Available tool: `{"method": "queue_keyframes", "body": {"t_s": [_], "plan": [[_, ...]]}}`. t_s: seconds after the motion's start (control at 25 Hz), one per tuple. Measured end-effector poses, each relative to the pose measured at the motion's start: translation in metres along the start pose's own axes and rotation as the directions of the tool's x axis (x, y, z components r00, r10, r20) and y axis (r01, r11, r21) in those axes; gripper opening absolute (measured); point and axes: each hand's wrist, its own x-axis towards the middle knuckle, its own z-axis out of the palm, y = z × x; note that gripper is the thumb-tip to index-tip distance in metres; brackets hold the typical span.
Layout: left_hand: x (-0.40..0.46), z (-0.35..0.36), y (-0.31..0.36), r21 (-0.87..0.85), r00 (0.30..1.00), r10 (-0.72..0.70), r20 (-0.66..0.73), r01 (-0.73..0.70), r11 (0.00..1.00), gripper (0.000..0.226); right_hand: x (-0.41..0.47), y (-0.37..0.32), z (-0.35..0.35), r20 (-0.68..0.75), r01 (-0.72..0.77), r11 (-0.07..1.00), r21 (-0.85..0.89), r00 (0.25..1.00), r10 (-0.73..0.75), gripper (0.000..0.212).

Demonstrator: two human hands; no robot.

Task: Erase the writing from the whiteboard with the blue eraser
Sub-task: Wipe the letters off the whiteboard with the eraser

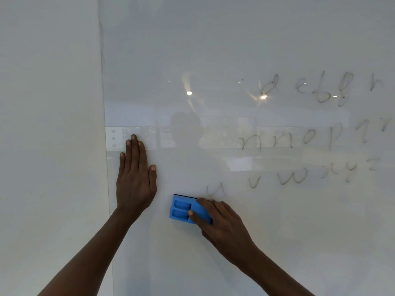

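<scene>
Right hand (222, 223) pinches the blue eraser (183, 210) against the whiteboard (235, 50); faint writing (299, 137) up-right; left hand (134, 178) flat, fingers spread.

On my feed a plain white wall (49, 124) fills the left, meeting a glossy panel at a vertical seam (103, 103). In the gloss I see two bright ceiling lights (189, 93) mirrored, and a pale band of windows (132, 137) with blurred greenery beyond.
</scene>
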Motion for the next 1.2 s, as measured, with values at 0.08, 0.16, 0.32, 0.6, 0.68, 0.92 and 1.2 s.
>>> {"method": "queue_keyframes", "body": {"t_s": [0.08, 0.16, 0.32, 0.6, 0.68, 0.92, 1.2], "plan": [[0.0, 0.001, 0.001, 0.006, 1.0, -0.001, -0.002, 0.001, 1.0, 0.065, -0.003, 0.011, -0.004, -0.026, -0.004, 1.0, -0.023, 1.0, 0.004, 0.049], [-0.001, 0.001, 0.002, 0.007, 1.0, -0.003, -0.009, 0.003, 1.0, 0.064, -0.002, 0.021, -0.006, -0.082, -0.037, 0.999, -0.03, 0.996, 0.034, 0.045], [-0.002, 0.001, 0.0, 0.011, 1.0, 0.001, -0.013, -0.001, 1.0, 0.064, 0.007, 0.043, -0.018, -0.195, -0.119, 0.992, -0.029, 0.974, 0.111, 0.042], [0.0, 0.005, 0.003, 0.022, 1.0, -0.002, -0.023, 0.002, 1.0, 0.065, 0.056, 0.084, -0.042, -0.334, -0.32, 0.947, 0.031, 0.89, 0.311, 0.045], [0.0, 0.006, 0.006, 0.011, 1.0, -0.018, -0.022, 0.019, 1.0, 0.065, 0.074, 0.087, -0.046, -0.345, -0.351, 0.933, 0.073, 0.869, 0.354, 0.049], [0.0, 0.007, 0.008, 0.009, 0.999, -0.03, -0.019, 0.03, 1.0, 0.065, 0.084, 0.057, -0.032, -0.303, -0.217, 0.973, 0.077, 0.925, 0.23, 0.04], [0.0, 0.006, 0.009, 0.004, 0.999, -0.049, 0.005, 0.049, 0.999, 0.066, 0.043, 0.031, -0.009, -0.08, 0.101, 0.994, 0.045, 0.992, -0.097, 0.044]]}}
